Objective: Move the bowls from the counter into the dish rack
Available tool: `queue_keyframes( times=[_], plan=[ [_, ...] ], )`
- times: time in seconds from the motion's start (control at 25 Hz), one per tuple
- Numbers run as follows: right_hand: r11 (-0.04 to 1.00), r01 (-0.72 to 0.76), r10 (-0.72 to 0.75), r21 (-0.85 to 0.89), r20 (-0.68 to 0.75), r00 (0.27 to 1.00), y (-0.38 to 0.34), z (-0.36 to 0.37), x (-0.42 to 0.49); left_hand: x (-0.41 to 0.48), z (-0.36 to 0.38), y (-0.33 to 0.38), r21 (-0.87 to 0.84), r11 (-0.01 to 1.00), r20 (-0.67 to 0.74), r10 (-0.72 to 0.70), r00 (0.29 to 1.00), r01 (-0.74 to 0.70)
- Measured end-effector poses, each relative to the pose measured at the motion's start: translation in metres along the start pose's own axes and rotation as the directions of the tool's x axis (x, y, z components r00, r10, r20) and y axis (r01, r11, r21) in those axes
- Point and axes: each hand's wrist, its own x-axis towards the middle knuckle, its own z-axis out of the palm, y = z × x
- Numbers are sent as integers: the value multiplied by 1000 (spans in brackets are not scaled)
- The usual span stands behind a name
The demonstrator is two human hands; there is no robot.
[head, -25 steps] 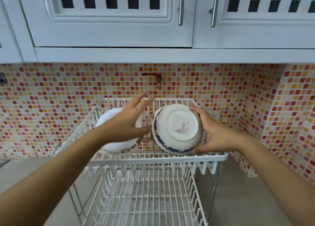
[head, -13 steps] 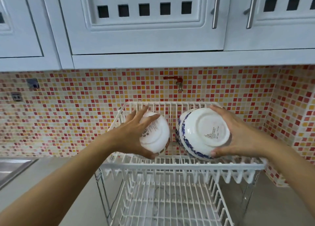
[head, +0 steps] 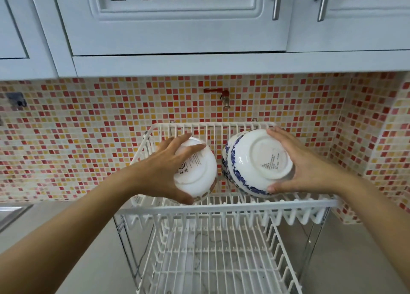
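While the left hand point(head: 162, 174) wraps its grip around a small white bowl point(head: 197, 171), the right hand point(head: 304, 167) pinches a bigger blue bowl point(head: 255, 162) by its edge, thumb low and fingers on top. Both bowls stand on their sides in the top shelf of the white rack point(head: 221, 209), bottoms facing us, near each other but not touching. Each bottom has small dark print, too tiny to read.

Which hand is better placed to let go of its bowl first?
Probably the left hand: its plain white bowl sits lower in the dish rack than the blue-patterned bowl in the right hand.
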Motion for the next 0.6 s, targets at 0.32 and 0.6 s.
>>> queue_keyframes(
  times=[0.32, 0.6],
  plan=[
    [1000, 29, -29, 7, 22, 999, -3, 2, -4, 1, 1, 3, 99, 992, 6, -83, 997, 82],
    [995, 95, -92, 20, -109, 990, -26, 6, -19, -17, -4, 26, -81, 988, -110, -138, 984, 129]
  ],
)
